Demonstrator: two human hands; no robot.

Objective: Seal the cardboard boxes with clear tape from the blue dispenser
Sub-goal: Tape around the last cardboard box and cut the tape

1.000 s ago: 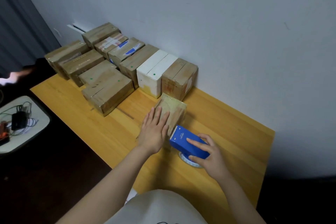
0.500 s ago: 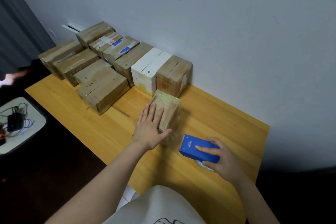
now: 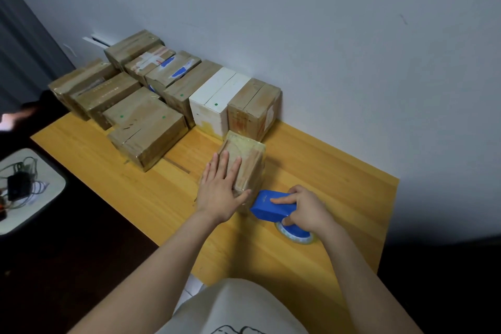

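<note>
Box-sealing step, as I judge it: starting or finishing a strip at the near end of the small box (image 3: 245, 160). The box sits on the table (image 3: 339, 176), just in front of the row of boxes (image 3: 151, 106) along the wall, near the brown one next to the white box (image 3: 214, 100) but apart from it. Its top looks glossy, so prob. some tape is on already; can't tell how much.

Hands are apart, one job each. My left hand (image 3: 221, 190) lies flat on the box top, fingers straight & spread, thumb over the near edge, pressing down. My right hand (image 3: 306, 209) is wrapped round the blue dispenser (image 3: 271, 205), index finger laid along its side. The clear tape roll (image 3: 294, 234) hangs under that hand, low by the table. The dispenser nose is right at the box's near end; touching or just off it, can't tell.

To do this well:
- Press w/ the left palm so the light box doesn't skid toward the row when I pull.
- Line the nose up w/ the centre seam, not the corner.
- Get the tape end stuck down on the end face first, then run over the top in one straight pull, w/ even tension.
- Move the left-hand fingers out of the tape path before the nose gets there.
- Rub the strip down after, esp. at the edges.

Risk: a crooked pull = wrinkles, or tape sticking to itself.
</note>
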